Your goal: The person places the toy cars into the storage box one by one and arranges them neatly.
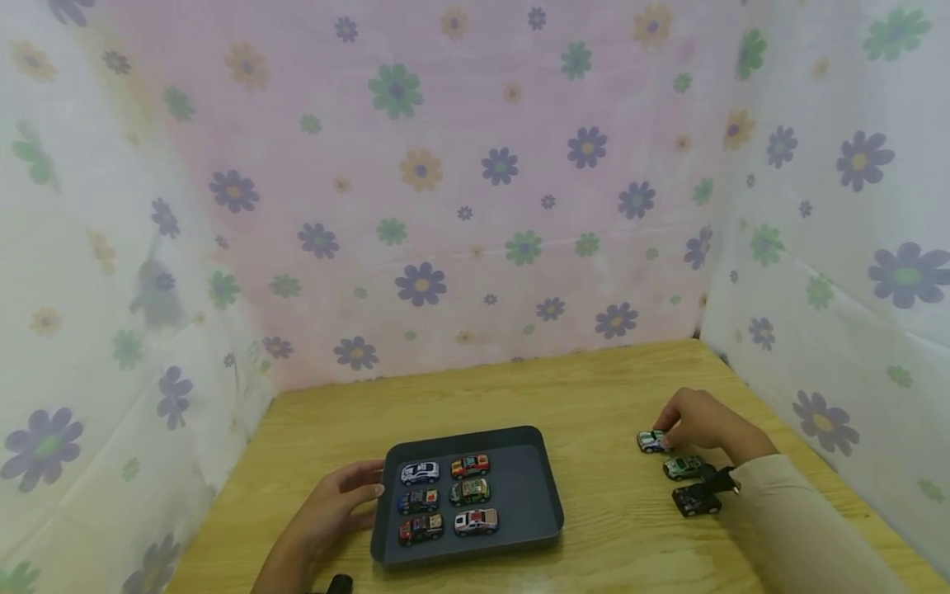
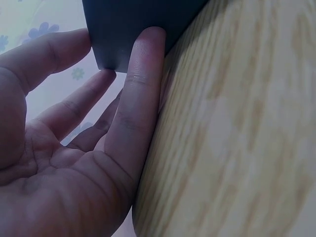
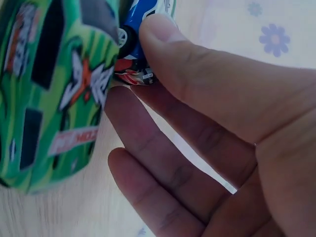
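Observation:
My right hand (image 1: 705, 425) is at the right of the table and pinches a small white, green and blue toy car (image 1: 649, 442) at its near end. In the right wrist view the thumb presses on the blue side of the held car (image 3: 137, 22). A green patterned toy car (image 3: 54, 108) fills the left of that view, close by the fingers. My left hand (image 1: 330, 507) touches the left side of a dark grey tray (image 1: 525, 495) with nearly straight fingertips. In the left wrist view, fingers (image 2: 140, 74) rest against the tray's outer wall (image 2: 118, 44).
Two columns of toy cars stand in the left and middle of the tray, among them a white car (image 1: 420, 473) and a red and yellow car (image 1: 471, 466). A black toy car (image 1: 692, 500) stands under the right wrist. Flowered sheets (image 1: 460, 206) enclose the wooden table (image 1: 594, 396).

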`<action>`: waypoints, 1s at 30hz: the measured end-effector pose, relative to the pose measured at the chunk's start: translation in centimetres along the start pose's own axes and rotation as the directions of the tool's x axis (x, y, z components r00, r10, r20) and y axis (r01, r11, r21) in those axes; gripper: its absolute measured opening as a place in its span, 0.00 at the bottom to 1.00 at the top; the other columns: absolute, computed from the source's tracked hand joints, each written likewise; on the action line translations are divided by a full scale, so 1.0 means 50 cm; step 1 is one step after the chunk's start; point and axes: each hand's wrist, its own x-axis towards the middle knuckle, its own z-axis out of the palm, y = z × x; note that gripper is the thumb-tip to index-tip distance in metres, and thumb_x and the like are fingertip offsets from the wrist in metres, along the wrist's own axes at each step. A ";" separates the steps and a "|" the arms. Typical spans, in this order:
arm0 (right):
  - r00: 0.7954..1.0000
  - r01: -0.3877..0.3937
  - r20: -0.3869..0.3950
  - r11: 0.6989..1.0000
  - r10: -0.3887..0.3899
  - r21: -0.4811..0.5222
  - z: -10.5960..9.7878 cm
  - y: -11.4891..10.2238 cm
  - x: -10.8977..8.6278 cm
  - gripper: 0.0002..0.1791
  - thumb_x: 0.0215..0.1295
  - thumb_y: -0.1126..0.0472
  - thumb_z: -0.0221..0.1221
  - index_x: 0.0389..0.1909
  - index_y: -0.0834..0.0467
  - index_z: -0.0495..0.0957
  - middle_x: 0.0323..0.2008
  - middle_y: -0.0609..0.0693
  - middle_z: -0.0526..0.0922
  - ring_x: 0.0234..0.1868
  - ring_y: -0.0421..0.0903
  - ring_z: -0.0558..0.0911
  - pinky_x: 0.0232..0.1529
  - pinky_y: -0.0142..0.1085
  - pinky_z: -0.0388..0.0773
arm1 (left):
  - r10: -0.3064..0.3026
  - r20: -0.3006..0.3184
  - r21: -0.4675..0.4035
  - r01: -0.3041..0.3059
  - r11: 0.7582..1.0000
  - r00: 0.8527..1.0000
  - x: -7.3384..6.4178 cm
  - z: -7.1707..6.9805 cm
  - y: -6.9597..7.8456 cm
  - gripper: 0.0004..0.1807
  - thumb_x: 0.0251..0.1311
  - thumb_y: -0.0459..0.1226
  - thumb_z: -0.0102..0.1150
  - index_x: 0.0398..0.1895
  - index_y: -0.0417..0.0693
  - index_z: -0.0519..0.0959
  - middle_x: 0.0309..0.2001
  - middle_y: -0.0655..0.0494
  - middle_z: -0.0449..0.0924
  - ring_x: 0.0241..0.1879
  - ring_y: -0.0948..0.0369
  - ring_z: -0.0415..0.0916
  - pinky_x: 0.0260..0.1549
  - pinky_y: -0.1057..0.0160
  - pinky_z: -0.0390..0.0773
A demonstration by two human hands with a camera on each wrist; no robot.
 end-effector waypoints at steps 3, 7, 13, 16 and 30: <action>1.000 0.018 -0.004 1.000 -0.018 0.000 -0.002 0.005 0.001 0.07 0.59 0.62 0.74 0.39 0.54 0.91 0.41 0.50 0.90 0.45 0.55 0.87 0.47 0.55 0.86 | -0.002 0.004 -0.002 0.002 1.000 1.000 -0.003 0.000 0.000 0.34 0.69 0.39 0.65 0.75 0.39 0.67 0.71 0.35 0.69 0.60 0.52 0.80 0.53 0.47 0.86; 1.000 0.027 -0.008 1.000 -0.027 -0.003 -0.008 0.012 0.001 0.07 0.59 0.61 0.74 0.39 0.53 0.91 0.42 0.50 0.90 0.45 0.55 0.87 0.46 0.53 0.86 | 0.007 0.001 -0.007 -0.007 1.000 1.000 -0.004 0.006 0.004 0.35 0.69 0.39 0.66 0.75 0.39 0.67 0.71 0.35 0.69 0.60 0.52 0.80 0.53 0.48 0.86; 0.999 0.037 -0.020 0.999 -0.037 0.018 -0.018 0.003 0.001 0.07 0.61 0.60 0.73 0.40 0.53 0.91 0.42 0.51 0.91 0.46 0.55 0.87 0.45 0.54 0.86 | 0.023 0.017 -0.008 -0.023 1.000 1.000 -0.002 0.009 0.004 0.34 0.70 0.39 0.64 0.75 0.38 0.66 0.72 0.34 0.68 0.61 0.52 0.79 0.54 0.48 0.86; 0.999 0.036 -0.038 0.999 -0.034 0.034 -0.019 -0.009 0.003 0.07 0.61 0.59 0.73 0.40 0.51 0.91 0.43 0.51 0.91 0.48 0.58 0.86 0.46 0.55 0.85 | 0.015 0.012 -0.013 -0.014 1.000 1.000 0.000 0.009 0.004 0.33 0.70 0.39 0.64 0.75 0.39 0.67 0.72 0.35 0.69 0.61 0.52 0.79 0.54 0.48 0.86; 0.987 0.098 -0.141 0.985 -0.078 0.141 -0.003 -0.071 0.029 0.11 0.65 0.58 0.70 0.48 0.54 0.90 0.45 0.50 0.90 0.43 0.48 0.87 0.42 0.46 0.86 | 0.023 0.018 -0.019 -0.022 1.000 1.000 -0.007 0.002 0.003 0.34 0.70 0.38 0.63 0.76 0.37 0.65 0.72 0.34 0.68 0.60 0.53 0.79 0.55 0.48 0.85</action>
